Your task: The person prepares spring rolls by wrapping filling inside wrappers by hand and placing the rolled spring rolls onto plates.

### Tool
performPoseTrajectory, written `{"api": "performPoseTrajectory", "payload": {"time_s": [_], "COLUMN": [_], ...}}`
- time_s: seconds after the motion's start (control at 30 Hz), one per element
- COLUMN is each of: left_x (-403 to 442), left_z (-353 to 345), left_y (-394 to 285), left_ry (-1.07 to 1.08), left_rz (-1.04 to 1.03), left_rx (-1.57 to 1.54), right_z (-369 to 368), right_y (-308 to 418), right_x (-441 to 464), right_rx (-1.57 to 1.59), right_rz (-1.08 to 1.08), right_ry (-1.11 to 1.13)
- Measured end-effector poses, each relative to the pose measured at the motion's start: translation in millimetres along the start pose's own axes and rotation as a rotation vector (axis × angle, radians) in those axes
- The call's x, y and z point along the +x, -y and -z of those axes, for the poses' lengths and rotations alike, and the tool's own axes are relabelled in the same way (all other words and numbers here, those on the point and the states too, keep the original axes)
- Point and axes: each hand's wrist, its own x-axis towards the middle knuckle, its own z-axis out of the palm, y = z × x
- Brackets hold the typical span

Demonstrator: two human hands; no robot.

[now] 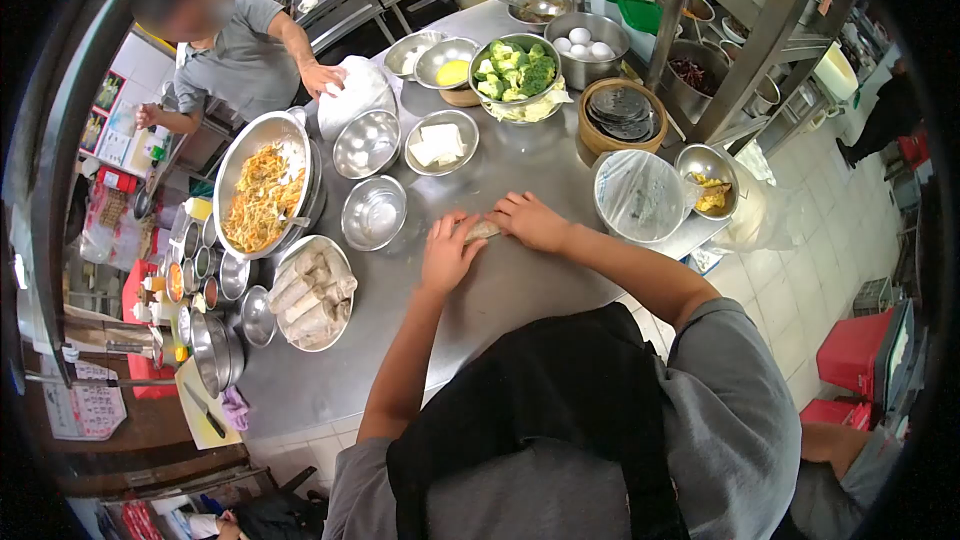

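Observation:
On the steel table in front of me lies a pale spring roll (483, 231) in a thin wrapper, mostly covered by my fingers. My left hand (450, 249) holds its left end, and my right hand (530, 222) grips the right end with fingers curled over it. A white dish (345, 325) to the left carries several finished rolls (312, 292). Beyond my hands stand an empty steel bowl (374, 213) and a bowl of white blocks (438, 145). The large bowl of shredded filling (262, 198) is farther left.
A co-worker (240, 50) stands across the table, one hand on a white bag (357, 98). Broccoli (516, 70), eggs (580, 43) and a round basket of dark wrappers (622, 114) line the far side. A plastic-covered tub (640, 195) stands right; a knife (205, 412) lies left.

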Motion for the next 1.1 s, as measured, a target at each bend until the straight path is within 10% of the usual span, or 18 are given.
{"api": "performPoseTrajectory", "payload": {"time_s": [1.1], "left_x": [15.7], "left_z": [-10.5], "left_y": [48.0], "left_ry": [0.049], "left_rz": [0.078], "left_rx": [-0.213], "right_z": [9.4], "right_y": [-20.7], "right_x": [12.8], "right_rx": [0.294], "right_rz": [-0.232], "right_ry": [0.033]}}
